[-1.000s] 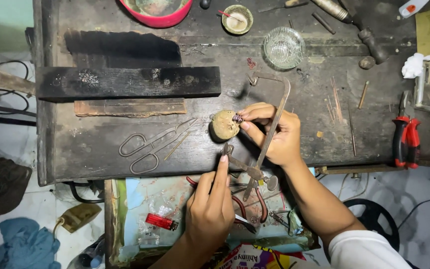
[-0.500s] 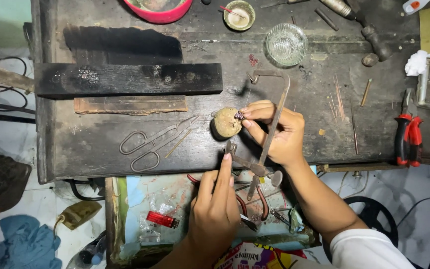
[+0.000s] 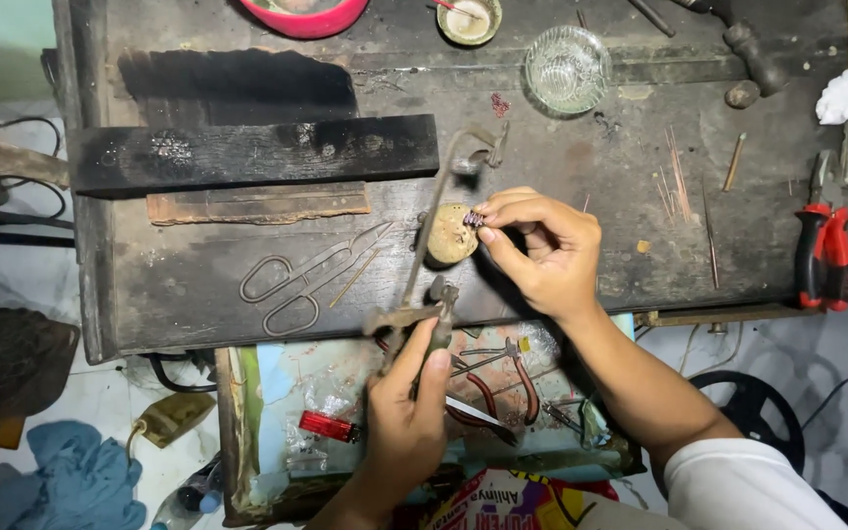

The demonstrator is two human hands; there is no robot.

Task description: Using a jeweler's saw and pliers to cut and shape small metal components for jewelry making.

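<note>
Head view: left hand (image 3: 406, 432), lower centre, is wrapped tight round the handle of a small frame saw (image 3: 434, 236); the frame runs up to centre frame. Right hand (image 3: 542, 250), centre, pinches a tiny dark piece (image 3: 473, 219) between its fingertips, against a round tan block (image 3: 451, 236) on the dark workbench (image 3: 198, 280). Scissors (image 3: 311, 275) lie left of the block. Red pliers (image 3: 821, 250) at right edge. Glass dish (image 3: 566, 67) top centre.
</note>
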